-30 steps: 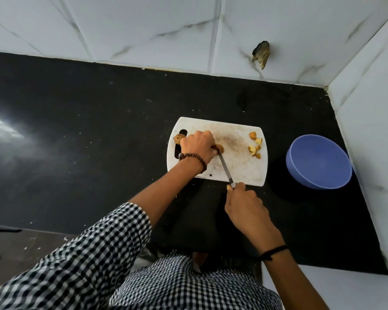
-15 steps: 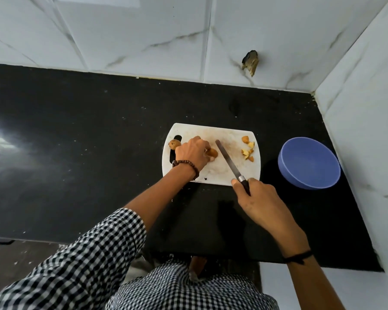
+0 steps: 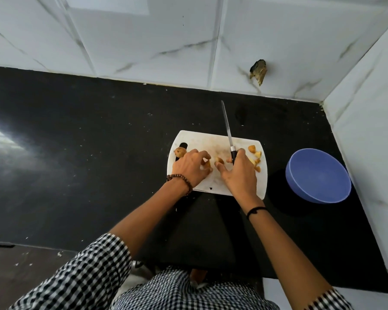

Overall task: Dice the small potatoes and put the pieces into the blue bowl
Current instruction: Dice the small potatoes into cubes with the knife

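head view is looking down on a white plastic cutting board (image 3: 202,139) lying on a black stone counter (image 3: 99,142). the left hand (image 3: 189,168) is curling its fingers over a cut potato chunk (image 3: 207,164) near the board's middle, apparently pinching it, though the fingertips are partly hidden. the right hand (image 3: 241,173) is gripping the black handle of a slim steel knife (image 3: 227,128), while its forefinger is reaching out straight toward a second yellow chunk (image 3: 219,160) lying between the two hands.

the knife's long axis is running almost straight away from the person – tip pointing at the tiled wall, blade jutting past the board's far edge, well off the food.

a small whole brown potato (image 3: 180,151) is sitting at the board's left end beside the handle slot, with no clear long axis from here. a heap of diced yellow pieces (image 3: 255,159) is lying at the right end, nearest the round blue plastic bowl (image 3: 318,175), which is standing apart from the board and showing nothing inside.

the chunks are likely handling as light, firm and damp – slippery on the cut faces and rolling on the rounded skin. each is probably steadiest cut face down, pinched at the sides with fingertips tucked back from the blade.
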The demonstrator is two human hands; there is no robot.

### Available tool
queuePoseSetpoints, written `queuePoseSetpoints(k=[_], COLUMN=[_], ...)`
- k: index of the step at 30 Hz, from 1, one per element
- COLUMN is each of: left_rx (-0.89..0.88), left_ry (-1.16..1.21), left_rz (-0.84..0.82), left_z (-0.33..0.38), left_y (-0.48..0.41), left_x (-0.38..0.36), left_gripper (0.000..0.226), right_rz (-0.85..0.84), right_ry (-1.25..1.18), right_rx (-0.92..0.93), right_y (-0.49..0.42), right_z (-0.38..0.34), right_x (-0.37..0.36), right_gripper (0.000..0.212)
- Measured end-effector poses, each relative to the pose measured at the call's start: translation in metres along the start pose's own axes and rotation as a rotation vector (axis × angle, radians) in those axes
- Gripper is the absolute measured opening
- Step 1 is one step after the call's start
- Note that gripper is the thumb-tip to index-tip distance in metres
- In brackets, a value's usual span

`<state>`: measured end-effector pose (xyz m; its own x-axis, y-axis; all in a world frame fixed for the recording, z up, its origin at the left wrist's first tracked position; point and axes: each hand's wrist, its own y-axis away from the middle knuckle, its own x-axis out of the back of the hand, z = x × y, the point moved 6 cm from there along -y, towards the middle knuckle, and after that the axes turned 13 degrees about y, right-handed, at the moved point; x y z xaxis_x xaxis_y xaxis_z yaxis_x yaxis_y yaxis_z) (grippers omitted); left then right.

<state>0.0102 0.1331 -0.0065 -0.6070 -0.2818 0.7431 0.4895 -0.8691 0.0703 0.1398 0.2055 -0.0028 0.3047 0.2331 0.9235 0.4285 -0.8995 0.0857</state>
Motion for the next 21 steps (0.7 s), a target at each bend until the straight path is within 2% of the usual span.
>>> queuePoseSetpoints(k=[5,10,15,18,21], left_rx=[-0.013,0.001,0.029,0.051,0.052], left_ry=[-0.014,-0.021,-0.016,0.007,0.049], left_rz=[-0.04,0.003,0.01,-0.027,-0.1], left_z=[-0.003,-0.005,-0.007,-0.011,-0.017], left_y=[-0.004,-0.008,-0.012,-0.016,-0.021], left_x=[0.0,0.003,0.001,-0.001,-0.001], left_gripper=[0.03,0.024,0.029,0.028,0.022], right_rz=[0.013,0.03,-0.038,-0.08,-0.036], right_ry=[0.037,-0.012,0.038,0.052,-0.048], right_rx=[0.052,0.131,0.217,0.205,0.127], right_y=[-0.012,-0.044,-0.077,-0.083,-0.077], right_z=[-0.007,-0.028,-0.056,-0.053,-0.038], right_x=[-0.007,-0.002,-0.01,-0.016,-0.012], right_gripper=[0.038,0.034,0.03,0.03,0.032])
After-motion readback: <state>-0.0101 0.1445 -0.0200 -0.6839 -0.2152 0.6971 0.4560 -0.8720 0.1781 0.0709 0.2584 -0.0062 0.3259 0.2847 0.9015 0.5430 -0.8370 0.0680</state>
